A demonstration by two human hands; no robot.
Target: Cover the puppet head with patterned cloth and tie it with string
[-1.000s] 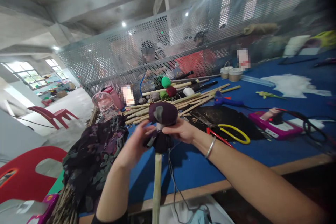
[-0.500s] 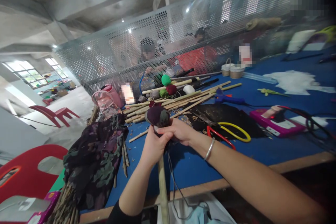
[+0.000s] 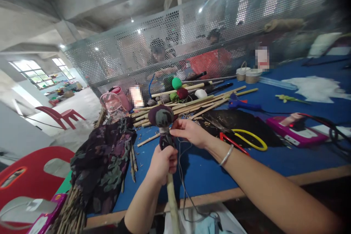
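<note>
My left hand point(image 3: 163, 161) is closed around a pale wooden stick point(image 3: 172, 203), just below its top. Dark patterned cloth point(image 3: 161, 117) covers the stick's upper end as a round knob, with a light band of winding point(image 3: 164, 130) at the neck under it. Beside that neck, my right hand point(image 3: 189, 131) has thumb and fingers pinched on a thin grey string point(image 3: 180, 164). The string hangs in a loop along the stick toward my lap. A silver bangle point(image 3: 227, 154) circles my right wrist.
Scissors with red and yellow handles point(image 3: 252, 139) lie right, by a blue glue gun point(image 3: 244, 105) and purple power strip point(image 3: 297, 131). Long sticks point(image 3: 192, 106) and yarn balls point(image 3: 182, 94) lie ahead. Patterned cloth point(image 3: 102, 168) drapes at left. A perforated screen point(image 3: 117, 65) stands behind.
My left hand has slid down from the cloth knob to the stick below it. My right hand has come off the knob and now pinches at the neck. The view has shifted slightly.
</note>
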